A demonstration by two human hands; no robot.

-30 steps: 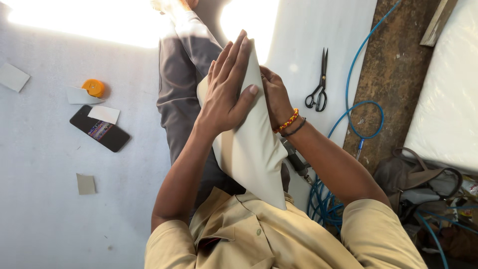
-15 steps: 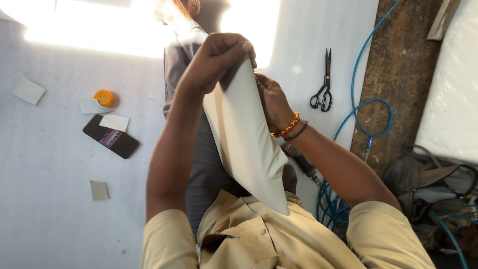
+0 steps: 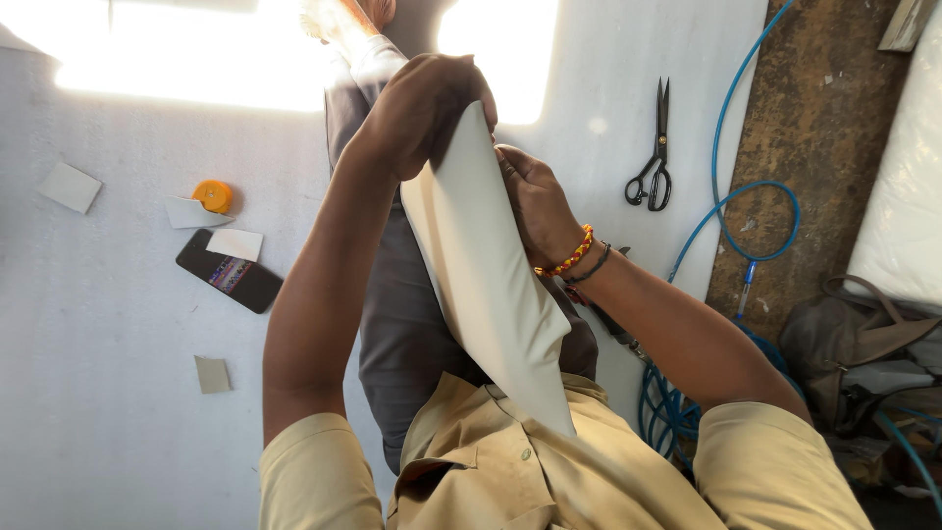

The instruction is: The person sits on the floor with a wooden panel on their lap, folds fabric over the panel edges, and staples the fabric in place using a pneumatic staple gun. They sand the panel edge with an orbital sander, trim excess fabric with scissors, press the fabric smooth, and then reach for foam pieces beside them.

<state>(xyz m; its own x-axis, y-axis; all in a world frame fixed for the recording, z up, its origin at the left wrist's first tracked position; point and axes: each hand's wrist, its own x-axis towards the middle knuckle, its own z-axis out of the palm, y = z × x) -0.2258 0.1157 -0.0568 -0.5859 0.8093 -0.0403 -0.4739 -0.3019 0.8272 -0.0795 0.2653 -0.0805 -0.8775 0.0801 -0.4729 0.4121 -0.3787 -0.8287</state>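
Sheet [image 3: 486, 285], cream, one, held upright over grey-trousered legs. Left hand [image 3: 427, 113] curls over its far top edge, fingers clamped on it. Right hand [image 3: 535, 201] lies against its right face, fingers behind; grip cannot be told. On floor [image 3: 98, 432]: one scissors [image 3: 653, 157] far right, one phone [image 3: 228, 272] left, one orange cap [image 3: 213, 194], one blue hose [image 3: 731, 196].

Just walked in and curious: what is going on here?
A person holds a stiff cream-coloured sheet up with both hands. The left hand is closed over its top edge, the right hand presses its far side. On the white work surface lie black scissors, a dark phone and small cut scraps.
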